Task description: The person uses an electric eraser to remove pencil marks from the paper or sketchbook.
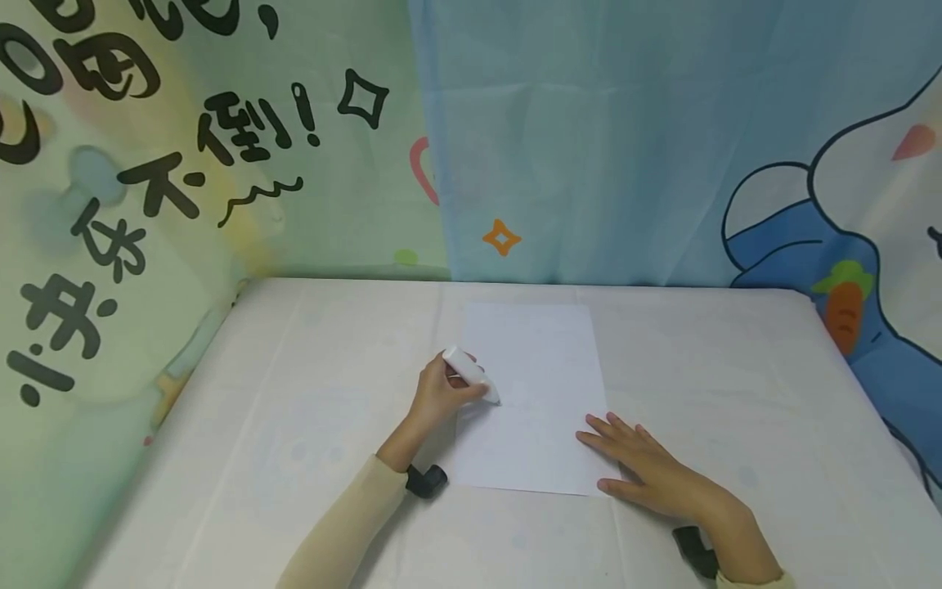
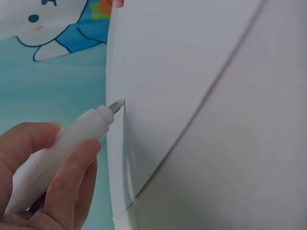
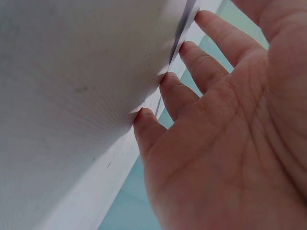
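A white sheet of paper [image 1: 548,368] lies on the white-covered table. My left hand [image 1: 440,399] pinches a thick white correction pen [image 1: 469,370] between thumb and fingers, over the paper's left half. In the left wrist view the pen [image 2: 64,153] shows a narrow metal tip, which appears to meet the paper [image 2: 177,62]. My right hand [image 1: 651,470] rests at the sheet's lower right edge, fingers spread and mostly straight. In the right wrist view that hand [image 3: 216,134] shows its palm side, with several fingertips touching the white surface. Any mark on the paper is too faint to tell.
The white table cover [image 1: 324,393] extends around the sheet. Behind the table hangs a blue-green printed curtain [image 1: 589,164] with dark lettering at left and a cartoon rabbit at right. Dark devices [image 1: 427,481] are strapped on both wrists.
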The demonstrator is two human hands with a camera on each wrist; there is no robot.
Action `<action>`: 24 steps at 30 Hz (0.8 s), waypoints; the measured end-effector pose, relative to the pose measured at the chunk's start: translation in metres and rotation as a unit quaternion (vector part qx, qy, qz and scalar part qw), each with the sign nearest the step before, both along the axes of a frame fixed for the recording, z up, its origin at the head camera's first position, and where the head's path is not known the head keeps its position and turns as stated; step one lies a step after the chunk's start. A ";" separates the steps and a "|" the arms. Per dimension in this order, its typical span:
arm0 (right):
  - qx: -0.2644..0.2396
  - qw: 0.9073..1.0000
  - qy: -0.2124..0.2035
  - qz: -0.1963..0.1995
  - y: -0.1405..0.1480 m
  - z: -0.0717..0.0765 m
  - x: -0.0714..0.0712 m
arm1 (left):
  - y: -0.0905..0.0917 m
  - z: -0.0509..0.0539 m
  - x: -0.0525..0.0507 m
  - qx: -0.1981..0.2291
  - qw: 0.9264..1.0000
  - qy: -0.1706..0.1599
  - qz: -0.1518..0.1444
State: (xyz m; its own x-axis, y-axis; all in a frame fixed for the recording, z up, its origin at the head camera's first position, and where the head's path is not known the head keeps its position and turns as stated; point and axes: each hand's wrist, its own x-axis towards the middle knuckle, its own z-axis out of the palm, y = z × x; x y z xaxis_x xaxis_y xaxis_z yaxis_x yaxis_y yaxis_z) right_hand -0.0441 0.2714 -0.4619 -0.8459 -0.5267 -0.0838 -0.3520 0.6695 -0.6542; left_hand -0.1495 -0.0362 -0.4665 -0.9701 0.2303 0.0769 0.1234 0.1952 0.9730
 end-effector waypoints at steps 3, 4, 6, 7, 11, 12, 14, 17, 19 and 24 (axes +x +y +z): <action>-0.005 1.000 0.010 0.006 0.000 -0.001 0.000 | -0.001 0.000 0.000 0.007 1.000 -0.021 -0.012; -0.004 1.000 0.015 0.008 0.001 -0.001 0.000 | -0.001 0.001 0.000 0.011 0.999 -0.030 -0.018; -0.003 1.000 0.023 0.012 0.001 -0.001 0.000 | -0.002 0.003 0.000 0.025 0.998 -0.058 -0.029; -0.002 1.000 0.027 0.013 0.001 -0.002 0.000 | -0.003 0.005 0.000 0.031 0.996 -0.071 -0.035; 0.004 1.000 0.019 0.010 0.001 -0.001 -0.001 | -0.012 0.011 -0.002 0.042 0.992 -0.112 -0.039; 0.003 1.000 0.015 0.008 0.001 0.000 -0.001 | -0.015 0.012 -0.003 0.038 0.992 -0.115 -0.039; 0.003 1.000 0.006 0.005 0.001 0.001 -0.001 | -0.022 0.014 -0.004 0.024 0.992 -0.118 -0.041; 0.006 1.000 0.006 0.003 0.001 0.002 -0.001 | -0.033 0.016 -0.005 -0.007 0.991 -0.123 -0.052; 0.007 1.000 0.014 0.005 0.001 0.002 -0.001 | -0.038 0.015 -0.006 -0.038 0.989 -0.131 -0.059; -0.003 1.000 0.012 0.002 0.000 0.001 0.000 | -0.047 0.010 -0.010 -0.092 0.980 -0.157 -0.076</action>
